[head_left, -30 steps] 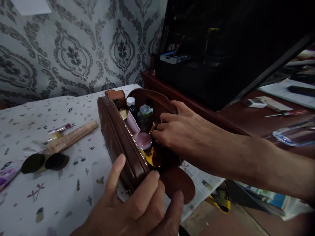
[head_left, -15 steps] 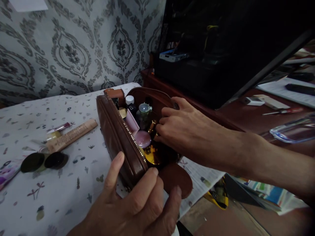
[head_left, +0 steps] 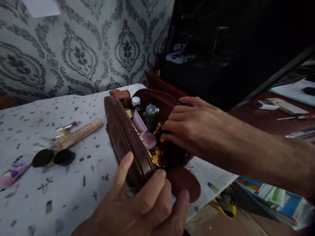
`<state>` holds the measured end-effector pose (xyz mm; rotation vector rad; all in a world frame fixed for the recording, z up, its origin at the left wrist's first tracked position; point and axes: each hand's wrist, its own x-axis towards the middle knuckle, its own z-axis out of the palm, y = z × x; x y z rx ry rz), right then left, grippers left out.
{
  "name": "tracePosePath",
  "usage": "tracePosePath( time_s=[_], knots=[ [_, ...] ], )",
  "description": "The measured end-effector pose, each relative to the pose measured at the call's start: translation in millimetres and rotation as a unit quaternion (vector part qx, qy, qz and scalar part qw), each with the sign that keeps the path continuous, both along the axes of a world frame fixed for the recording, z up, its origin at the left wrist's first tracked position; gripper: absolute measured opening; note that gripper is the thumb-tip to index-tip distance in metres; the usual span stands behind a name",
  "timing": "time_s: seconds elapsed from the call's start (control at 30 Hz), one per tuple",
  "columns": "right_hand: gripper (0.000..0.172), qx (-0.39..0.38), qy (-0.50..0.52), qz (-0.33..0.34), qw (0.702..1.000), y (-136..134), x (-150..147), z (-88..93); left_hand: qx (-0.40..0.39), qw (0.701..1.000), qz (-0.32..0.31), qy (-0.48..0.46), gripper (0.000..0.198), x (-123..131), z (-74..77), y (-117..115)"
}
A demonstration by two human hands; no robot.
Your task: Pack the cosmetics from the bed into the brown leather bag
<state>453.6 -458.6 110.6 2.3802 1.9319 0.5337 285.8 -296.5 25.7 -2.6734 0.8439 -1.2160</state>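
A brown leather cosmetic bag (head_left: 123, 131) lies unzipped on the patterned cloth (head_left: 76, 193). My left hand (head_left: 145, 200) steadies its near end, fingers spread over the side and the end, by a round brown flap (head_left: 184, 183). Reaching into the bag from the right, my right hand (head_left: 189, 123) has its fingers apart and some tips hidden by the contents. A gold tube (head_left: 158, 127) is close to those fingertips. Also inside are a white-capped bottle (head_left: 136, 101), a clear-topped bottle (head_left: 152, 110), a pink flat piece (head_left: 139, 122), a pinkish round item (head_left: 149, 140) and a shiny gold item (head_left: 158, 156).
Left of the bag lie a beige tube (head_left: 83, 133), a small pink-capped tube (head_left: 70, 125), two dark round lids (head_left: 43, 158) and a purple-white packet (head_left: 14, 172). A large black screen (head_left: 221, 65) stands behind. Books (head_left: 278, 196) are below the table's right edge.
The view has swung slightly left, so everything sits further right. Inside the bag, my right hand's fingers have straightened a little. My left hand keeps its place on the bag.
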Motion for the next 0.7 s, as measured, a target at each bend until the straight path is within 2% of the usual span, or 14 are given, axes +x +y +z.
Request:
tracePosePath(
  time_s=[0.1, 0.2, 0.37, 0.53, 0.7],
  knots=[
    [0.037, 0.014, 0.038, 0.015, 0.999, -3, -2, 10.8, -0.004, 1.000, -0.006, 0.016, 0.029, -1, 3.4, 1],
    [0.039, 0.054, 0.061, 0.018, 0.997, -7, -3, 13.8, -0.001, 1.000, -0.005, 0.020, 0.031, -2, 6.2, 2],
    [0.035, 0.097, 0.068, 0.011, 0.993, -6, -3, 8.3, 0.005, 1.000, 0.002, -0.002, 0.023, -1, 4.8, 0],
    [0.025, 0.149, 0.044, -0.025, 0.988, 12, 1, 7.7, -0.015, 1.000, -0.003, -0.016, 0.020, 1, 2.5, -2],
    [0.016, 0.122, -0.001, -0.025, 0.992, 30, 12, 7.6, -0.017, 0.999, -0.003, -0.035, 0.022, 2, 1.0, -2]
  ],
)
